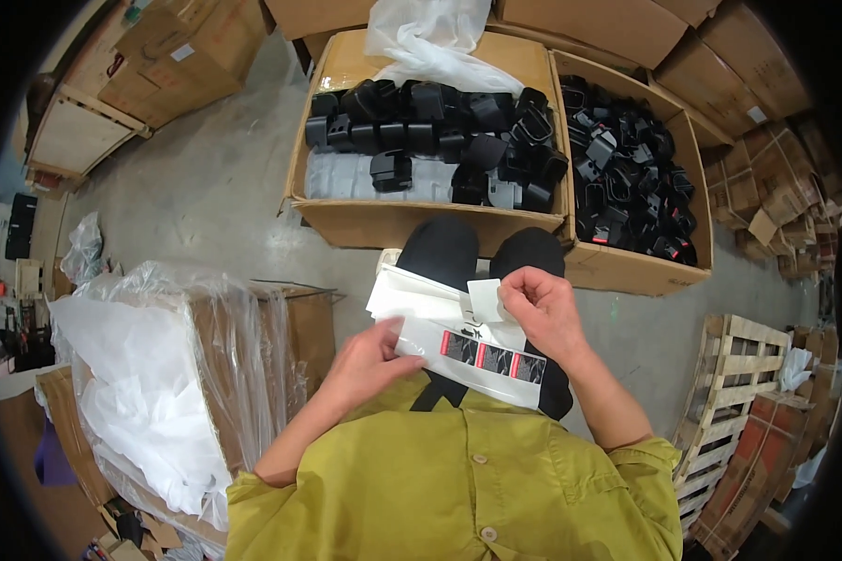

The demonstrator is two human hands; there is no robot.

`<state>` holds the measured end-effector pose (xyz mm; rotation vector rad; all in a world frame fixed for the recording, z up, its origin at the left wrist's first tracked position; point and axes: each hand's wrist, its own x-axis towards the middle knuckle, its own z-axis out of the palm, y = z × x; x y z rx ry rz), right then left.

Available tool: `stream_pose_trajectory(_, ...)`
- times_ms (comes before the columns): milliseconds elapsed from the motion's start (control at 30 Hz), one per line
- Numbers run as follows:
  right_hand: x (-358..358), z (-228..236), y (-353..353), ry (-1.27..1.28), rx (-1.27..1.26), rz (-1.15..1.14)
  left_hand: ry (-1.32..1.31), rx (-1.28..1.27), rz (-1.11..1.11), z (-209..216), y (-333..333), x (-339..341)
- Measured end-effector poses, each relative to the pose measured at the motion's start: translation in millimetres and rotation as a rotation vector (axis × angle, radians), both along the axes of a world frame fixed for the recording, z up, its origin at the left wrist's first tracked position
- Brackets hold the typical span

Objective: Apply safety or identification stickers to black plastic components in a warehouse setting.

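A glossy pale strip of labels [421,337] lies across my lap, with several red-and-black labels on its right half. At its left end my left hand [370,365] grips the strip, the thumb on top and the fingertips by the upper edge. My right hand [541,304] pinches a small white square of paper, seemingly a sticker [485,300], between thumb and forefinger just above the strip. Beneath and behind the strip, more white sheets [407,292] rest on my dark-trousered knees.
Ahead stands an open carton [430,222] of black plastic parts [407,136] with clear plastic film. Another carton [627,266] to its right holds similar parts, some red-labelled. A plastic-lined box [150,374] is at my left, a wooden pallet [725,402] at my right.
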<state>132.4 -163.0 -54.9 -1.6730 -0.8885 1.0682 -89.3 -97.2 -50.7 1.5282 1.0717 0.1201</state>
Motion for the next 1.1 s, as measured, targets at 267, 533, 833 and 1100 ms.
stream_pose_trajectory(267, -31.6, 6.2, 9.1, -0.601, 0.340, 0.085, -0.301, 0.152, -0.023, 8.2, -10.6, 40.2)
stream_pose_trajectory(533, -9.5, 14.2, 5.5, -0.252, 0.127, 0.156, -0.581, -0.355, 0.255, -19.5, 7.9, 42.9)
stream_pose_trajectory(833, 8.1, 0.2, 12.3, -0.012, 0.036, -0.037, -0.207, 0.534, 0.257, -7.6, 26.2, 54.5)
stream_pose_trajectory(1100, 17.3, 12.1, 22.0, 0.034, 0.052, -0.055, 0.169, 0.746, -0.898, -42.0, 28.6, 90.2)
